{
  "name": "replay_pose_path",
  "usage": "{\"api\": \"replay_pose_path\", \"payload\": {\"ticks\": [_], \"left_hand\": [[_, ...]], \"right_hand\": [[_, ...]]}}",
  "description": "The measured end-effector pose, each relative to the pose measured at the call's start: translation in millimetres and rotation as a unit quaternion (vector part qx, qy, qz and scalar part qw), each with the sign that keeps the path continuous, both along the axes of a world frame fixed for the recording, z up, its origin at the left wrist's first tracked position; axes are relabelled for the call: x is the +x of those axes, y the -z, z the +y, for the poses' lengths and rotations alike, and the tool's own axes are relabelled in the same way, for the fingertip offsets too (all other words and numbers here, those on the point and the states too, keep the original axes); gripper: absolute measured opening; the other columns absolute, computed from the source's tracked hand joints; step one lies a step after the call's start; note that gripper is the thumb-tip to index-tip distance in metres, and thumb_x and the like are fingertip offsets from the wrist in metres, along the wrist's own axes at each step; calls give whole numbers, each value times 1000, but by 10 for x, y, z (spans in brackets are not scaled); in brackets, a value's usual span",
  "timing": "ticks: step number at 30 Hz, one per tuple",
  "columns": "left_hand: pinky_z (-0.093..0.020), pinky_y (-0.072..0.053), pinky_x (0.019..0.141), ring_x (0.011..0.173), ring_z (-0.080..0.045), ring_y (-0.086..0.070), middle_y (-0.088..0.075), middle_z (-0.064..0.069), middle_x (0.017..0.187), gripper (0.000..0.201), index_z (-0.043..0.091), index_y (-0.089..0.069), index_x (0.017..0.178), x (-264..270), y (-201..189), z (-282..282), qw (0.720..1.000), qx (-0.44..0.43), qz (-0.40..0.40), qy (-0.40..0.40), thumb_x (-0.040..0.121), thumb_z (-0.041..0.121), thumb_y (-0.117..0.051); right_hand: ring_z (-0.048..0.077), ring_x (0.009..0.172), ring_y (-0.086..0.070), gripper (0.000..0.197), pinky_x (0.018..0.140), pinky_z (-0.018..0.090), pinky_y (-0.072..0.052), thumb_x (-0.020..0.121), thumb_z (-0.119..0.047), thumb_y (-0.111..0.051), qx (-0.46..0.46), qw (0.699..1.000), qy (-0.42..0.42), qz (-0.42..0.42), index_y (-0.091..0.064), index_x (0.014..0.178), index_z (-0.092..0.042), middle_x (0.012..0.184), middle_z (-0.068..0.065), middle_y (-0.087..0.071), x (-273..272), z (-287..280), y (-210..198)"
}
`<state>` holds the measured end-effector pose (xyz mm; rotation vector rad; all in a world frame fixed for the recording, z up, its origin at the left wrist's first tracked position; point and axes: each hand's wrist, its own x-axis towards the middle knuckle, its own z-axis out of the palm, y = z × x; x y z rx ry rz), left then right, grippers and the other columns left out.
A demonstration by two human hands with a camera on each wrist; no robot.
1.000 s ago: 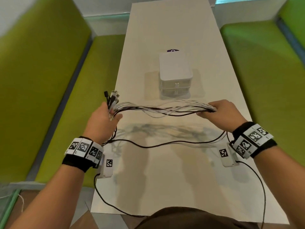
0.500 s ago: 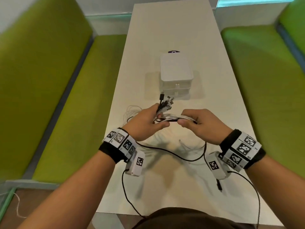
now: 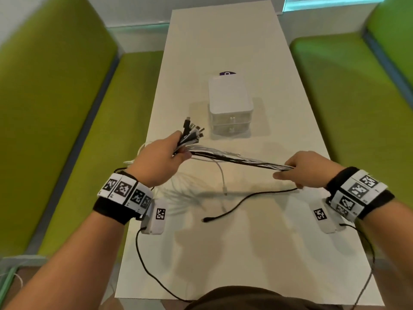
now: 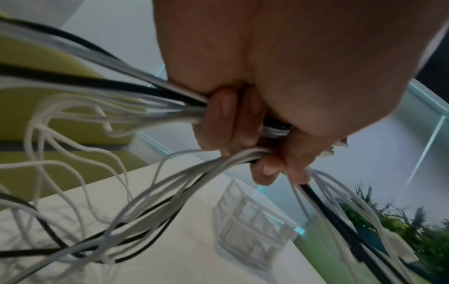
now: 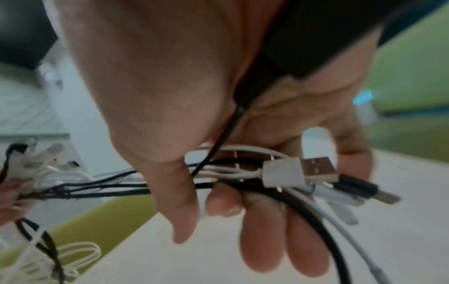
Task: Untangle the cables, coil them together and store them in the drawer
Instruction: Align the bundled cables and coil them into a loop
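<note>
Both fists are clamped round the cables [image 3: 234, 158], left hand [image 3: 159, 161] by the plug ends and right hand [image 3: 312, 170] further along, bundle stretched above the table [image 3: 223, 253] near the little drawer unit [image 3: 230, 106].

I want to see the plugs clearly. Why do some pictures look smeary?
Head view: fairly sharp, edges bent by the wide lens. Left wrist view: cables streak with motion blur. Right wrist view: soft all over, yet the USB plug by the right hand still reads.
</note>
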<state>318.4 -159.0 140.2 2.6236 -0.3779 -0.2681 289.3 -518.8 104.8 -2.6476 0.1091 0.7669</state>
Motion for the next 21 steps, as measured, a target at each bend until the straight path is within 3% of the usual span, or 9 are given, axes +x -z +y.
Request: {"api": "replay_pose_path", "payload": {"ticks": [4, 6, 9, 11, 13, 14, 16, 19, 21], "left_hand": [[-40, -45, 65, 78, -27, -59, -66, -3, 89, 23, 19, -47, 108, -80, 83, -255, 1000, 6, -4, 6, 98, 38, -56], [-42, -49, 69, 82, -29, -61, -67, -5, 94, 24, 18, -47, 110, -83, 135, -390, 1000, 4, 4, 4, 99, 38, -54], [-41, -48, 69, 82, -29, -61, -67, -5, 95, 24, 17, -48, 110, -81, 195, -580, 1000, -21, 15, -5, 100, 39, -53], [-35, -45, 65, 81, -24, -60, -66, 0, 94, 23, 18, -49, 108, -77, 219, -683, 997, -66, 19, -16, 100, 39, -54], [-28, -41, 62, 81, -18, -59, -66, 5, 93, 21, 20, -51, 107, -70, 245, -776, 993, -114, 24, -29, 99, 39, -57], [-25, -40, 63, 82, -16, -59, -66, 7, 94, 21, 21, -53, 107, -67, 262, -820, 990, -135, 27, -32, 98, 38, -59], [-25, -40, 68, 87, -14, -60, -68, 7, 98, 21, 21, -58, 109, -59, 313, -907, 986, -156, 40, -31, 95, 36, -63], [-28, -42, 70, 87, -16, -62, -68, 5, 95, 21, 19, -61, 102, -56, 408, -998, 987, -143, 74, -18, 91, 35, -69], [-29, -44, 68, 82, -17, -61, -67, 3, 89, 22, 17, -61, 96, -61, 449, -1018, 988, -125, 87, -9, 89, 35, -72]], "right_hand": [[24, 58, -59, 67, 49, 29, -38, 84, -78, -51, -143, 989, 8, -44, -63, 73, -13, 65, 8, -62, 246, -226, -101], [28, 60, -58, 58, 53, 31, -43, 92, -66, -54, -183, 977, 15, -107, -60, 73, -12, 65, 9, -58, 378, -335, -192], [32, 73, -49, 31, 67, 45, -53, 99, -29, -55, -228, 939, 25, -256, -52, 77, -9, 68, 10, -47, 493, -491, -316], [38, 88, -44, 34, 75, 50, -45, 100, -35, -48, -233, 908, 34, -346, -51, 81, -7, 77, 18, -44, 505, -580, -369], [43, 99, -43, 41, 83, 53, -40, 99, -41, -54, -243, 882, 47, -402, -54, 85, -2, 88, 23, -45, 480, -658, -388], [45, 104, -43, 40, 88, 56, -40, 96, -41, -59, -254, 881, 52, -396, -55, 88, -1, 94, 25, -46, 470, -703, -365], [45, 114, -42, 51, 97, 59, -39, 84, -50, -69, -266, 917, 78, -288, -58, 101, -3, 109, 25, -48, 459, -757, -297], [39, 117, -50, 81, 93, 44, -47, 67, -49, -89, -195, 975, 94, -44, -55, 127, -8, 127, 18, -54, 352, -672, -183], [34, 118, -56, 99, 89, 37, -49, 61, -38, -96, -175, 983, 58, 23, -46, 141, -10, 134, 14, -54, 284, -527, -114]]}}
